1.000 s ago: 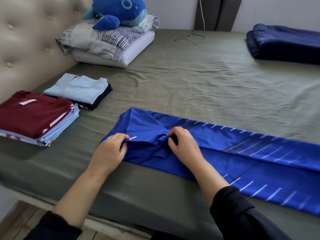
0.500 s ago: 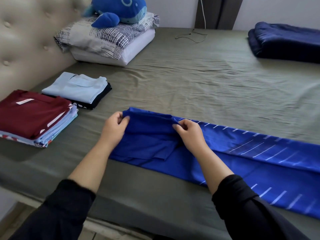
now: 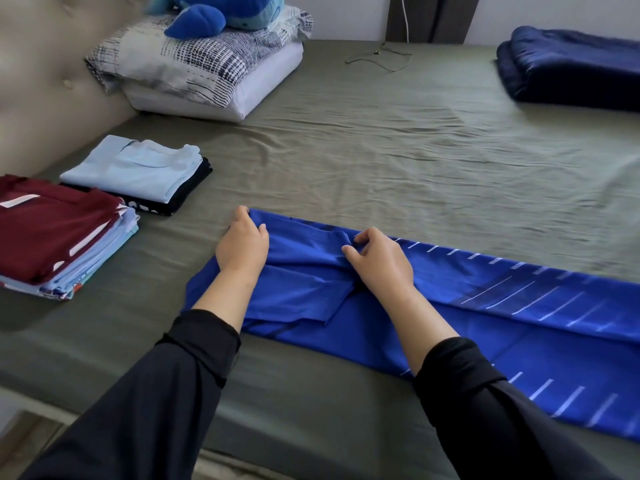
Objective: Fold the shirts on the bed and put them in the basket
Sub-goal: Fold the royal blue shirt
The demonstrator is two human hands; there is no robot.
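A royal blue shirt with white dashes (image 3: 485, 317) lies in a long narrow strip across the near part of the olive bed (image 3: 381, 150). My left hand (image 3: 242, 247) grips the shirt's far left corner at the collar end. My right hand (image 3: 379, 263) pinches the far folded edge a little to the right. A sleeve flap lies folded over between my forearms. Two stacks of folded shirts sit at the left: a maroon-topped stack (image 3: 59, 230) and a light blue over black stack (image 3: 138, 171). No basket is in view.
Stacked pillows (image 3: 207, 71) with a blue plush whale (image 3: 221, 12) lie at the head of the bed beside the padded headboard (image 3: 45, 74). A folded navy blanket (image 3: 571, 67) sits at the far right. A thin cable (image 3: 381, 58) lies near the far edge.
Both hands have carried the near edge of the shirt's collar end away from me, folding it over onto the far edge. The shirt is narrower now.
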